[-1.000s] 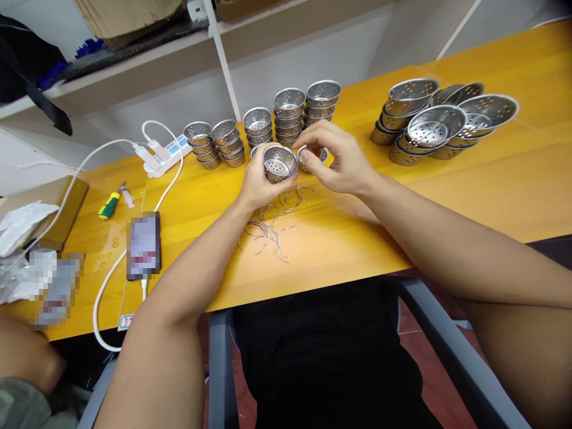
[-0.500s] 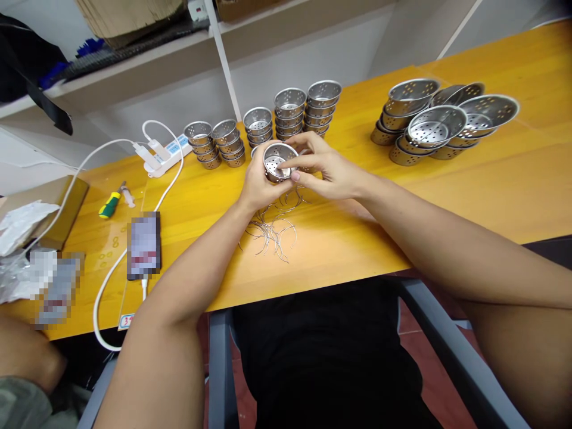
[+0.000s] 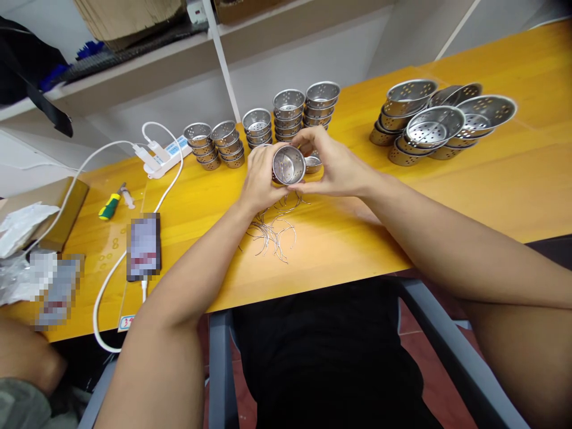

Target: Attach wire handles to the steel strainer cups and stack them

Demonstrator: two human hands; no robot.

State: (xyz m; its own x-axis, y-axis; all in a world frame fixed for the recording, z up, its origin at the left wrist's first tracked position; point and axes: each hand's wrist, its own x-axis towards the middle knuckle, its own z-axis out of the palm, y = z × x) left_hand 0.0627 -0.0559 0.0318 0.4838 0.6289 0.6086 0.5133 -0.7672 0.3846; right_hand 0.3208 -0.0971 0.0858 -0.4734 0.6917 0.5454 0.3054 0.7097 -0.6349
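Between my two hands is a small perforated metal cup, its open mouth tilted toward me. A thin wire seems to run across its inside. My left hand wraps the cup's left side. On the other side my right hand grips the rim with thumb below and fingers above. Just behind the right fingers, another metal cup shows in part on the table. Loose curved wires lie in a tangle below my hands.
Stacks of perforated cups line the back, with more stacks at right. To the left are a power strip, a green-yellow screwdriver, a phone on a white cable and a cardboard box. Another person's limb shows lower left.
The cup has turned so its mouth faces me more, and shifted slightly right. My right fingers have moved out of the cup onto its rim.
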